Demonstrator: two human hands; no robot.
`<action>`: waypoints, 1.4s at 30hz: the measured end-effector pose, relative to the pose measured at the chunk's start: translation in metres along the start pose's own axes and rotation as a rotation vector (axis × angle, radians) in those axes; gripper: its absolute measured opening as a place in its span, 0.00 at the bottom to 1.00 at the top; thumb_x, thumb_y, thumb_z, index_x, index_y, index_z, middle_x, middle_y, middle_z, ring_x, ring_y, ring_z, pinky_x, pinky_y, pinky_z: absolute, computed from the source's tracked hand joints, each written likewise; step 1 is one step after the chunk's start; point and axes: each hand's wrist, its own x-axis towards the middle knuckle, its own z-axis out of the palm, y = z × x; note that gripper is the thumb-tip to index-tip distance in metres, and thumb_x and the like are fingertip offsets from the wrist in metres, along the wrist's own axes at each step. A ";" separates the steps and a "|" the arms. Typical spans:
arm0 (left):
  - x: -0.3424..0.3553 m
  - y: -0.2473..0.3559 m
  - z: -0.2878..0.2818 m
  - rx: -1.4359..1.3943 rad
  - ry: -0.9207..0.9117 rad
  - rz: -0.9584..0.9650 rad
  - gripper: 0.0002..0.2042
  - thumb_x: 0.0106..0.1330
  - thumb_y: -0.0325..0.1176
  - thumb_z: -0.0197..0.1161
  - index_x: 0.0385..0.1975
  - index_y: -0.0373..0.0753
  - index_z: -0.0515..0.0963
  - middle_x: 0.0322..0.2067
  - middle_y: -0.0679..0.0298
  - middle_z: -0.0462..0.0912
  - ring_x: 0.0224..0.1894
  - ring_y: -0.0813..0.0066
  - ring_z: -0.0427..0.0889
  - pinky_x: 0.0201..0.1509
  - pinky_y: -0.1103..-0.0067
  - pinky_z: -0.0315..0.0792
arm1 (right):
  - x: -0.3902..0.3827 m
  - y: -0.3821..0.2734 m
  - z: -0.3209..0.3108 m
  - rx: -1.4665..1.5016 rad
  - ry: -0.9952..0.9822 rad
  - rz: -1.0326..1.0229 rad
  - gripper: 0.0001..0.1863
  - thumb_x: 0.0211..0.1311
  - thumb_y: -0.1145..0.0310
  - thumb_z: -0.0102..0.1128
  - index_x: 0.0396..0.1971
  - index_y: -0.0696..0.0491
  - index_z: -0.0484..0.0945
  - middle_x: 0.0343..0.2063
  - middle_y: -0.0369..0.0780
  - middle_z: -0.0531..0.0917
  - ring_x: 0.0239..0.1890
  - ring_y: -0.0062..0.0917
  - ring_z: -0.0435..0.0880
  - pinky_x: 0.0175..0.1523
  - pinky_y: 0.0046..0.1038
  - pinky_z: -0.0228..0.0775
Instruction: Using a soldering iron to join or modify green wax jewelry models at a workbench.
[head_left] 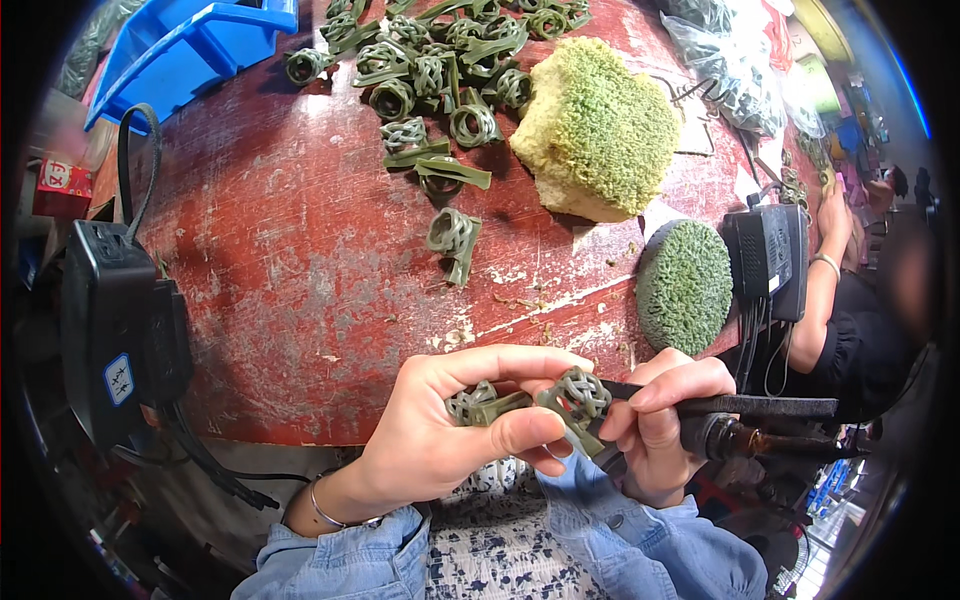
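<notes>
My left hand (450, 420) is closed on two green openwork pieces. One woven piece (468, 402) with a flat strip lies in its palm; another woven piece (583, 392) is held out at the fingertips. My right hand (665, 415) pinches a long, thin, dark bar-shaped tool (765, 405), whose inner end meets the held-out piece. Just below that tool, a second dark tool with a brown neck (745, 442) points right; whether my palm grips it is hidden. A single similar green piece (453, 240) rests on the table ahead.
Many more green pieces (430, 75) lie at the far side of the worn red table (270, 270). Yellow-green foam block (605, 130), round green pad (685, 285) and black boxes with cables (765, 250) stand right. Blue bin (200, 55) and black power box (115, 330) are left. Another person's arm (828, 260) shows right.
</notes>
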 end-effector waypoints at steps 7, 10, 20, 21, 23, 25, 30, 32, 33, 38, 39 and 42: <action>0.000 0.003 0.000 -0.036 -0.004 -0.035 0.24 0.54 0.36 0.63 0.44 0.24 0.68 0.29 0.56 0.77 0.32 0.71 0.79 0.30 0.78 0.79 | 0.003 0.000 0.000 0.028 -0.009 0.009 0.08 0.58 0.68 0.53 0.29 0.58 0.72 0.20 0.41 0.77 0.18 0.17 0.71 0.22 0.17 0.65; 0.000 0.003 -0.001 -0.046 -0.016 -0.051 0.24 0.54 0.36 0.63 0.44 0.23 0.68 0.29 0.55 0.78 0.31 0.71 0.79 0.30 0.78 0.79 | 0.005 -0.004 0.000 0.030 0.005 0.039 0.08 0.57 0.68 0.55 0.27 0.57 0.73 0.19 0.41 0.78 0.17 0.17 0.71 0.21 0.17 0.63; 0.001 0.004 -0.002 -0.042 -0.039 -0.049 0.22 0.54 0.33 0.63 0.43 0.22 0.67 0.29 0.54 0.77 0.31 0.69 0.79 0.31 0.77 0.79 | 0.020 -0.009 -0.008 0.044 -0.050 0.106 0.08 0.51 0.69 0.59 0.21 0.59 0.77 0.15 0.41 0.76 0.14 0.18 0.71 0.17 0.16 0.57; 0.001 0.004 -0.002 -0.042 -0.037 -0.048 0.22 0.54 0.33 0.63 0.43 0.22 0.67 0.29 0.54 0.77 0.31 0.69 0.79 0.31 0.77 0.79 | 0.019 -0.009 -0.009 0.069 -0.044 0.157 0.08 0.50 0.69 0.59 0.21 0.59 0.77 0.15 0.42 0.75 0.14 0.18 0.71 0.16 0.16 0.56; 0.001 0.003 -0.002 -0.047 -0.037 -0.039 0.22 0.54 0.33 0.62 0.43 0.22 0.67 0.29 0.54 0.77 0.31 0.69 0.79 0.30 0.77 0.79 | 0.018 -0.002 -0.007 0.137 -0.017 0.154 0.09 0.50 0.69 0.59 0.21 0.60 0.76 0.15 0.42 0.75 0.13 0.18 0.70 0.16 0.16 0.55; 0.001 0.003 -0.002 -0.046 -0.032 -0.047 0.22 0.54 0.33 0.63 0.43 0.22 0.67 0.29 0.54 0.77 0.31 0.69 0.79 0.30 0.77 0.79 | 0.018 0.002 -0.006 0.204 0.012 0.151 0.09 0.50 0.69 0.59 0.21 0.60 0.76 0.15 0.43 0.74 0.13 0.18 0.70 0.15 0.15 0.53; 0.001 0.003 -0.001 -0.049 -0.035 -0.038 0.22 0.54 0.33 0.63 0.43 0.22 0.67 0.28 0.55 0.77 0.31 0.69 0.80 0.30 0.77 0.79 | 0.016 0.004 -0.009 0.342 0.002 0.220 0.10 0.51 0.68 0.59 0.23 0.61 0.73 0.15 0.42 0.73 0.13 0.17 0.70 0.15 0.14 0.54; 0.001 0.003 -0.001 -0.040 -0.031 -0.042 0.23 0.54 0.33 0.63 0.43 0.22 0.68 0.28 0.56 0.77 0.31 0.69 0.80 0.30 0.77 0.79 | 0.015 0.002 -0.007 0.298 0.026 0.226 0.10 0.51 0.68 0.59 0.24 0.61 0.73 0.15 0.42 0.73 0.13 0.17 0.70 0.15 0.14 0.55; 0.002 0.003 -0.001 -0.041 -0.032 -0.044 0.23 0.54 0.33 0.63 0.43 0.22 0.68 0.28 0.56 0.77 0.31 0.69 0.80 0.30 0.77 0.79 | 0.015 0.000 -0.006 0.254 0.051 0.231 0.10 0.51 0.68 0.59 0.24 0.60 0.73 0.15 0.42 0.73 0.12 0.17 0.70 0.15 0.14 0.55; -0.001 0.003 0.003 -0.028 -0.010 -0.033 0.23 0.53 0.34 0.63 0.44 0.23 0.68 0.30 0.54 0.77 0.32 0.69 0.79 0.31 0.77 0.79 | 0.009 -0.011 -0.004 0.174 0.080 0.267 0.09 0.53 0.69 0.57 0.26 0.60 0.73 0.15 0.44 0.76 0.13 0.18 0.71 0.16 0.14 0.59; 0.000 0.003 0.002 -0.030 -0.012 -0.034 0.23 0.53 0.34 0.63 0.44 0.23 0.68 0.30 0.54 0.77 0.32 0.69 0.79 0.31 0.77 0.79 | 0.009 -0.012 -0.003 0.139 0.108 0.276 0.08 0.54 0.69 0.56 0.27 0.60 0.73 0.15 0.45 0.77 0.13 0.19 0.72 0.16 0.15 0.61; 0.001 0.003 0.000 -0.027 -0.022 -0.042 0.23 0.53 0.34 0.63 0.44 0.24 0.68 0.31 0.54 0.77 0.32 0.69 0.79 0.32 0.77 0.79 | 0.008 -0.017 -0.001 0.159 0.146 0.310 0.08 0.54 0.70 0.55 0.28 0.60 0.73 0.17 0.46 0.78 0.14 0.20 0.74 0.17 0.16 0.64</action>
